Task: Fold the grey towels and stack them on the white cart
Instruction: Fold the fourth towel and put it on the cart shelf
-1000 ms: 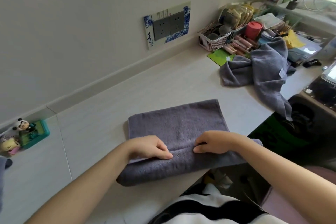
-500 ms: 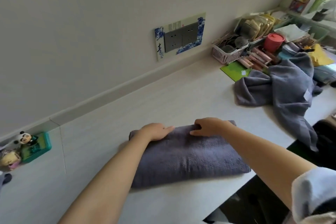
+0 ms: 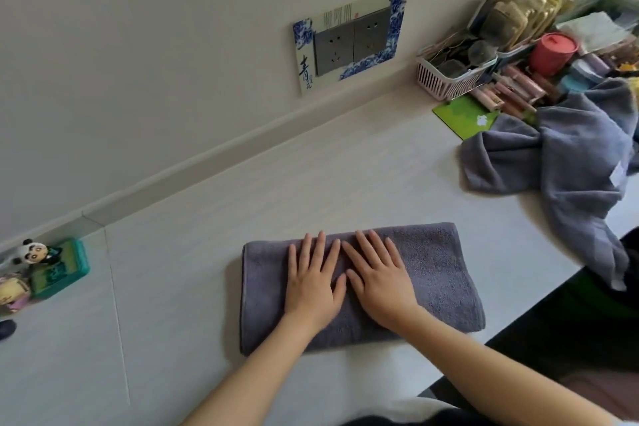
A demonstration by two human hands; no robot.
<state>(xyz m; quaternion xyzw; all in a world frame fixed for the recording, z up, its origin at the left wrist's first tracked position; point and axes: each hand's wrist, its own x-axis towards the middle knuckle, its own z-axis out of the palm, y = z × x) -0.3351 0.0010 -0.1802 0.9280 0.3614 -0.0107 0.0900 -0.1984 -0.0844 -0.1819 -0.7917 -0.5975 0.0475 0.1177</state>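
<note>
On the white counter (image 3: 311, 183), one grey towel (image 3: 442, 273) lay folded into a thick rectangle near the front edge, while a second, crumpled towel (image 3: 570, 162) waited unfolded to the right; no white cart was in view, so stacking appeared not yet begun. The left hand (image 3: 313, 282) and right hand (image 3: 382, 275) lay flat, fingers straight, pressing the fold and gripping nothing.

Two grey towels lie on the table (image 3: 311, 180): one folded towel (image 3: 439, 273) near the front edge and one crumpled towel (image 3: 570, 162) at the right. Two hands rest on the folded one, the left hand (image 3: 313, 282) and the right hand (image 3: 378, 278). One pink basket (image 3: 449, 79), one red cup (image 3: 551, 50), one green card (image 3: 460, 114), one panda figure (image 3: 33, 251), one double wall socket (image 3: 351, 40).
</note>
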